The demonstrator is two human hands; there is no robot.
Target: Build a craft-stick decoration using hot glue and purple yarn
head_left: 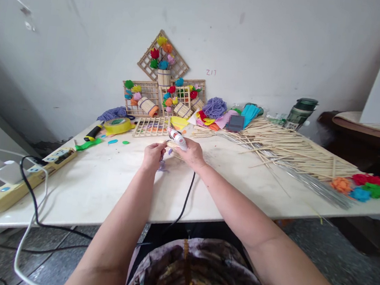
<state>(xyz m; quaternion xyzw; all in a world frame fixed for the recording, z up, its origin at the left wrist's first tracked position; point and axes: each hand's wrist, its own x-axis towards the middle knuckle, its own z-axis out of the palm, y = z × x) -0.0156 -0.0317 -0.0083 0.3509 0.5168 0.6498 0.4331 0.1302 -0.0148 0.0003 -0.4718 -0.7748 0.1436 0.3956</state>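
Note:
My right hand [193, 155] is wrapped round a white glue gun [177, 138] with pinkish-red marks. Its nozzle points up and to the left, and a black cord [187, 197] trails from it over the table's front edge. With bent fingers my left hand [154, 155] pinches a small row of pale wooden sticks [171, 144] just under the gun. Some purple yarn [162, 165] hangs below the sticks. My fingers partly cover the sticks, so their full shape is hidden. Behind both hands lies a stick lattice [150, 127].
Finished lattices with colourful flowers [166, 47] lean against the wall. Loose sticks [300, 149] and wires [319, 188] spread across the right. At left are yellow tape [117, 126], a black-and-yellow cutter [93, 133] and a power strip [25, 182] with cables. A green bottle [300, 114] stands at back right.

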